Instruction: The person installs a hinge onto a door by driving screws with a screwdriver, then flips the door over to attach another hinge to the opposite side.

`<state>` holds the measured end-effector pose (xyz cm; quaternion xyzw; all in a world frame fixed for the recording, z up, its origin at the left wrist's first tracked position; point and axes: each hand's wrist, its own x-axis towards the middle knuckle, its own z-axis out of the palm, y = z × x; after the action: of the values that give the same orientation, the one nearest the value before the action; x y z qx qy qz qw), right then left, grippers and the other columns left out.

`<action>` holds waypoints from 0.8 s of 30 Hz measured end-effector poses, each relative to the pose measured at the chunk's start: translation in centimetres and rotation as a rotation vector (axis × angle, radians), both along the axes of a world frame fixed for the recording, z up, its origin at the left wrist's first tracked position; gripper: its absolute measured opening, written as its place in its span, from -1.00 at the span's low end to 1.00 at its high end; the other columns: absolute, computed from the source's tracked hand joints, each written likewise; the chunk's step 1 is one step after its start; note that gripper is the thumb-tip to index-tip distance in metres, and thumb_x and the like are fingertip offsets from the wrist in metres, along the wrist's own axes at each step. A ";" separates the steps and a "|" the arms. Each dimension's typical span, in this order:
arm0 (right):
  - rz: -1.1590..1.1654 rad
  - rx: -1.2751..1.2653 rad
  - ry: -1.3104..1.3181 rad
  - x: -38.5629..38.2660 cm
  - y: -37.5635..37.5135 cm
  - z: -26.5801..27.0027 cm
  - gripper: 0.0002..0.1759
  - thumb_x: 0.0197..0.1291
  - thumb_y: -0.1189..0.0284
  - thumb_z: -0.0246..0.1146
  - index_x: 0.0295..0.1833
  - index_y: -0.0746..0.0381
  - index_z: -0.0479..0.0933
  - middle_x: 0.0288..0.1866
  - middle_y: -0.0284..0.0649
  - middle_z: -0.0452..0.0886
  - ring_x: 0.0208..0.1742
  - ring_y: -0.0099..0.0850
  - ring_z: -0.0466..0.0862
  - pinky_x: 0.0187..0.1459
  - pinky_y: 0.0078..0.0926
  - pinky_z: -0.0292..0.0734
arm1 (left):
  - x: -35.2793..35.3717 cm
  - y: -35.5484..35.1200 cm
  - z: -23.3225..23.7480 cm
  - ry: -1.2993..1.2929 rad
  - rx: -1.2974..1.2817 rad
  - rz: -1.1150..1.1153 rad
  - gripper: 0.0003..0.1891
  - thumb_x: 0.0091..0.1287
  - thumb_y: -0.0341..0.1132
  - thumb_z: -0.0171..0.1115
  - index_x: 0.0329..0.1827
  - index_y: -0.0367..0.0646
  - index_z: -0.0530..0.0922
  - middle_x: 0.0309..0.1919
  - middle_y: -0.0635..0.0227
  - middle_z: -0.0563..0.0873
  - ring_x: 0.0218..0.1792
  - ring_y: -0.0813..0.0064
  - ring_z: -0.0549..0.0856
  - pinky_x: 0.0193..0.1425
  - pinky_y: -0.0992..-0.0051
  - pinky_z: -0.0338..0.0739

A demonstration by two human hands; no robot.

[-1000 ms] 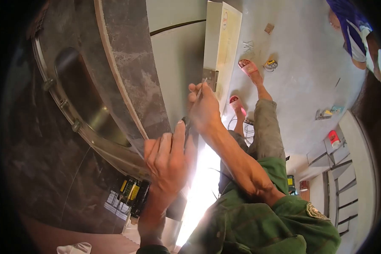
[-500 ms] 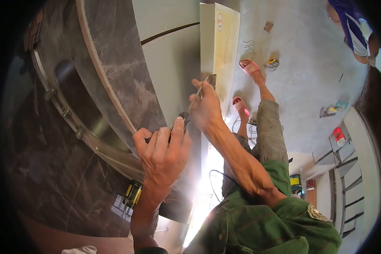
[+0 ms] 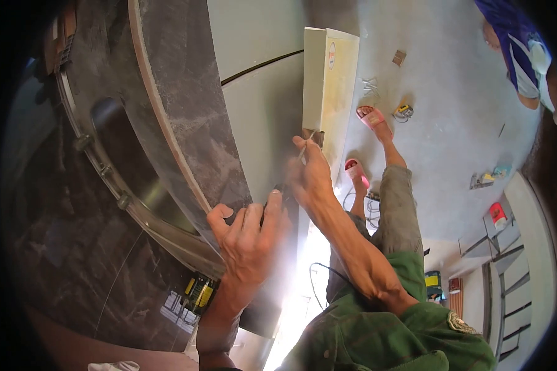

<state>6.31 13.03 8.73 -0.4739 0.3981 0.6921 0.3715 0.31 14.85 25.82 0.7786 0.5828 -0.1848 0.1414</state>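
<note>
My left hand [image 3: 250,238] is closed round the dark handle of a screwdriver [image 3: 280,187], its index finger lying along the handle. The thin shaft runs up to the right. My right hand [image 3: 312,176], partly blurred, has its fingers closed about the shaft near the tip. Beyond those fingers, a small dark metal fitting [image 3: 319,138] sits at the lower end of a cream panel [image 3: 333,93] with a round sticker. The screwdriver's tip is close to this fitting; contact is not clear. Behind my hands stands a pale grey board [image 3: 263,105].
To the left, a dark stone-look slab [image 3: 185,93] borders a steel sink [image 3: 124,201]. On the floor lie a tape measure [image 3: 403,112] and a red can [image 3: 497,213]. A yellow-and-black tool [image 3: 199,292] is at lower left. Another person's legs [image 3: 518,55] show at top right.
The scene has shifted slightly right and down in view. Both hands keep their places on the screwdriver, whose handle is now more hidden and blurred.
</note>
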 end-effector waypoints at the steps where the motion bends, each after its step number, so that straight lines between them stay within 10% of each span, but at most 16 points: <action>1: 0.005 0.005 -0.004 0.0 0.1 0.0 -0.79 0.51 0.27 -0.05 -0.10 0.16 0.38 0.16 -0.34 0.48 -0.50 -0.53 0.53 -0.61 -0.64 0.17 | 0.1 0.1 0.0 0.000 -0.002 0.006 -0.65 0.12 -0.30 0.42 -0.01 -0.13 0.67 -0.51 0.52 0.54 -0.47 0.56 0.52 0.01 0.24 0.25; 24: -0.010 0.015 0.007 0.0 0.1 -0.8 -0.83 0.41 0.32 0.05 -0.17 0.18 0.40 0.22 -0.32 0.41 -0.52 -0.55 0.47 -0.59 -0.63 0.17 | 0.1 0.3 -0.1 -0.026 -0.019 0.042 -0.67 0.13 -0.31 0.42 -0.02 -0.14 0.68 -0.52 0.51 0.53 -0.47 0.58 0.53 0.01 0.22 0.22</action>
<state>6.35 13.10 7.94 -0.4668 0.3965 0.6948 0.3770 0.39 15.10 25.70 0.7670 0.5954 -0.1773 0.1603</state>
